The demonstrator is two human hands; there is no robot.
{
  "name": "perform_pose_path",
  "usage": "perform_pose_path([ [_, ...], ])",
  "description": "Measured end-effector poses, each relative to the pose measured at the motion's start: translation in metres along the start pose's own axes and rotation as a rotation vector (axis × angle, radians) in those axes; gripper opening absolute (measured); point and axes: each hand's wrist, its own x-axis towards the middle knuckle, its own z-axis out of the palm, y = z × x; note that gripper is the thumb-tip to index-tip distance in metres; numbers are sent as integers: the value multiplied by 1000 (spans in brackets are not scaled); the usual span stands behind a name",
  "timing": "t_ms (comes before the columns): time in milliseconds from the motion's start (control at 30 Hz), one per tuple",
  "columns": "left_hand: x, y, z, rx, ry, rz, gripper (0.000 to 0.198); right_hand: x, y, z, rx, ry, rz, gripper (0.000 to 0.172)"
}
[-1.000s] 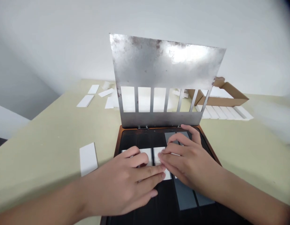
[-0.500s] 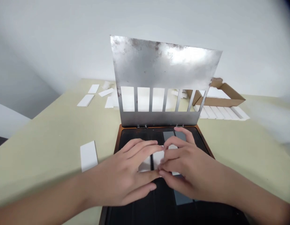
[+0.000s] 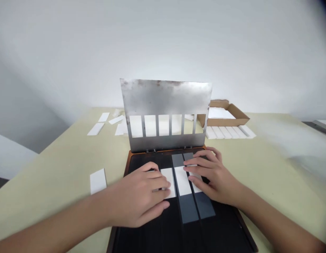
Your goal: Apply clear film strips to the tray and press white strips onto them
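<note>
A black tray with a brown rim [image 3: 127, 165] lies on the table before me, its hinged metal lid [image 3: 165, 102] standing upright with several slots cut in it. White rectangular cards [image 3: 182, 181] lie side by side across the tray's channels. My left hand [image 3: 141, 196] rests flat on the cards at the left, fingers stretched out. My right hand [image 3: 212, 175] lies flat on the cards at the right, fingers spread. Two grey strips [image 3: 189, 209] run along the tray under the right cards.
A loose white card [image 3: 97, 181] lies on the pale green table [image 3: 59, 165] left of the tray. More white cards [image 3: 99, 126] are scattered at the back left. An open cardboard box [image 3: 226, 114] sits back right, with a row of white cards [image 3: 228, 131] before it.
The view has risen and pulled back. My hands, overlapping at the tray's middle before, have spread apart, and two white cards now show uncovered between them.
</note>
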Motion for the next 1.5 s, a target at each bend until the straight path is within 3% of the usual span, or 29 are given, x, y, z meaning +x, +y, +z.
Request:
perform_pose_path([
  [200,13,1,18,85,188,22,13,-3,1,-2,43,-86,-17,52],
  [400,12,5,21,161,157,196,17,-5,3,-5,85,-195,-4,73],
  [1500,14,5,21,113,81,202,22,-5,2,0,3,-168,11,52],
])
